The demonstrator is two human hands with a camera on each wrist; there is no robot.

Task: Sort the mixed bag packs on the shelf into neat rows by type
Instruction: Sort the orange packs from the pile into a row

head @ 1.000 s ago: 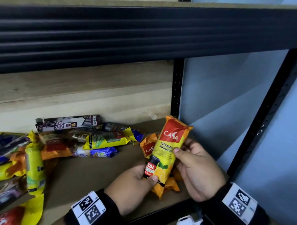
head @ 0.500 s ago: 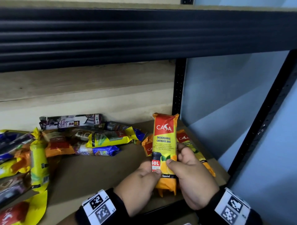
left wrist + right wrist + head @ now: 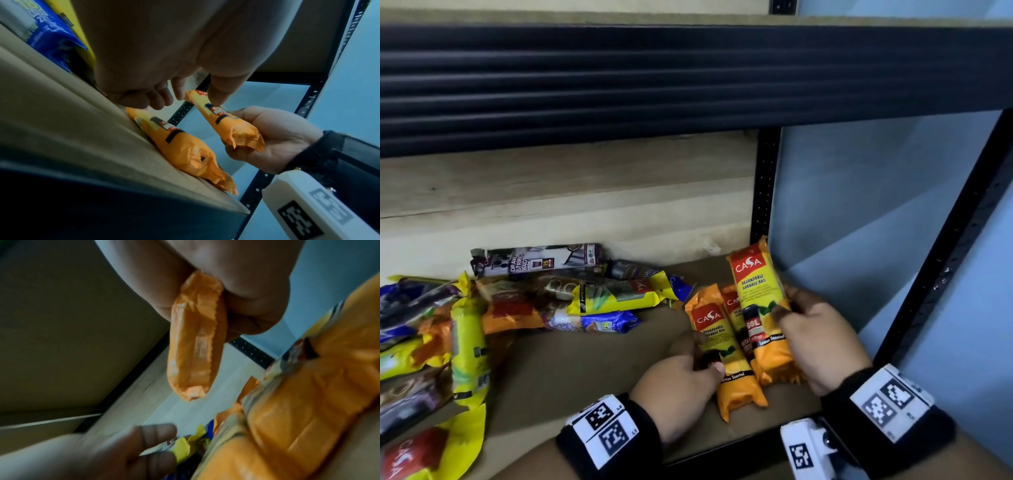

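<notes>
Orange-and-yellow film garbage bag pack (image 3: 765,308), soft roll inside, likely light, squashy and slick: raised off the shelf (image 3: 585,370) at its right end, the right hand (image 3: 822,342) clamped round its lower half. Best held mid-body, not by the crimped ends. Left hand (image 3: 681,373) curls on a matching pack (image 3: 722,349) lying on the shelf.

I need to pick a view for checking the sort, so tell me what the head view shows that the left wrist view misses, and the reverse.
Only the head view shows three orange packs side by side, their CASA labels, and the unsorted pile at the left. Only the left wrist view shows the right-hand pack lifted off the shelf board from below. Both show the right hand gripping that pack and the left hand on the leftmost pack.
</notes>
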